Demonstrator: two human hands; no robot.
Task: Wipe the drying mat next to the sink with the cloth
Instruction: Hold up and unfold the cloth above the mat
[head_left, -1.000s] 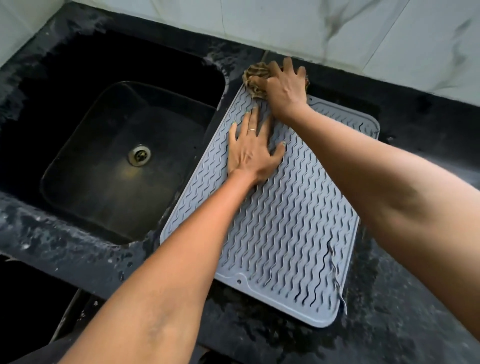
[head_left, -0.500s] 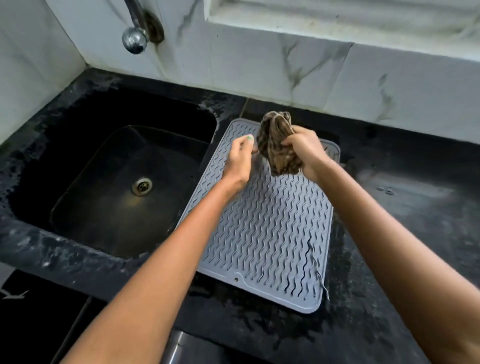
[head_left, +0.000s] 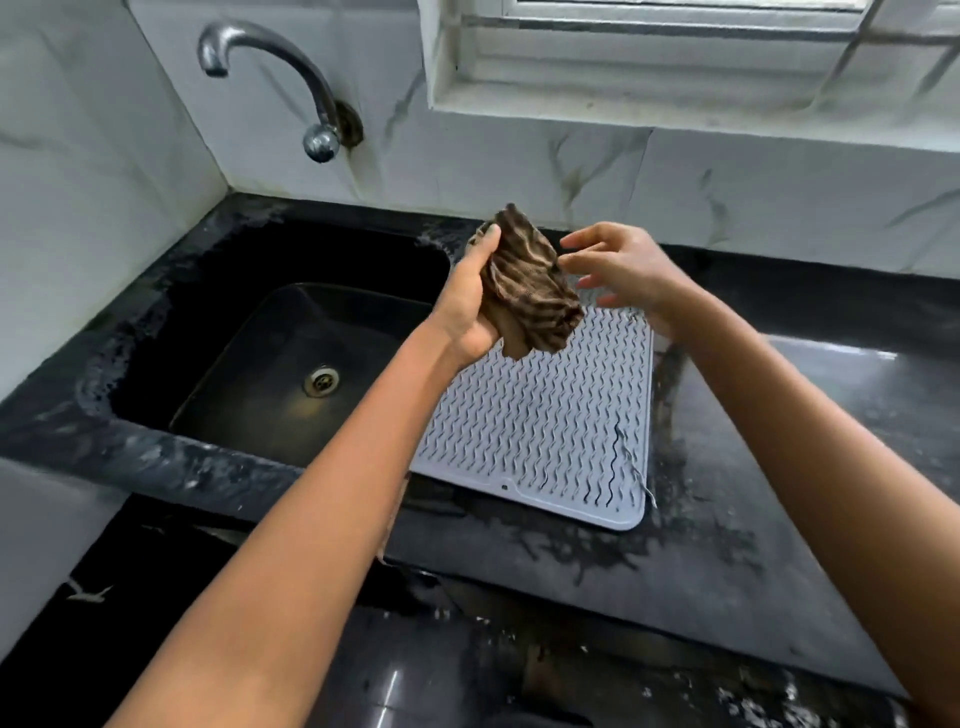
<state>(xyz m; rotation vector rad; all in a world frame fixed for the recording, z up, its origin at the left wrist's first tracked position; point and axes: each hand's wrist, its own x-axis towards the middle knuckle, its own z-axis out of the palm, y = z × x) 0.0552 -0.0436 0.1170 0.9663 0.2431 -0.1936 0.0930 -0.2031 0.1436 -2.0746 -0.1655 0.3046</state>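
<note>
The fingers (head_left: 485, 240) of the left hand (head_left: 467, 301) are curled around the brown striped cloth (head_left: 530, 283), thumb on the near side, gripping its bunched left edge; the cloth hangs crumpled from that grip, raised clear of the counter. The right hand (head_left: 618, 270) is just beside the cloth on its right, fingers spread and loosely bent, gripping nothing. Whether its fingertips (head_left: 569, 258) touch the fabric cannot be told.

Below both hands, the grey drying mat (head_left: 540, 431) lies flat on the black counter (head_left: 779, 467), its wavy ribs facing up. Its far end is partly hidden behind the cloth and hands. A loose thread (head_left: 636, 467) lies along the mat's right edge near the front corner.

The mat's left edge sits just beside the dark sink (head_left: 291, 364), which has a metal drain (head_left: 322, 380) in its floor. A curved metal tap (head_left: 280, 78) projects from the marble-patterned wall (head_left: 519, 166) above the sink. The counter surface looks wet and streaked around the mat.
</note>
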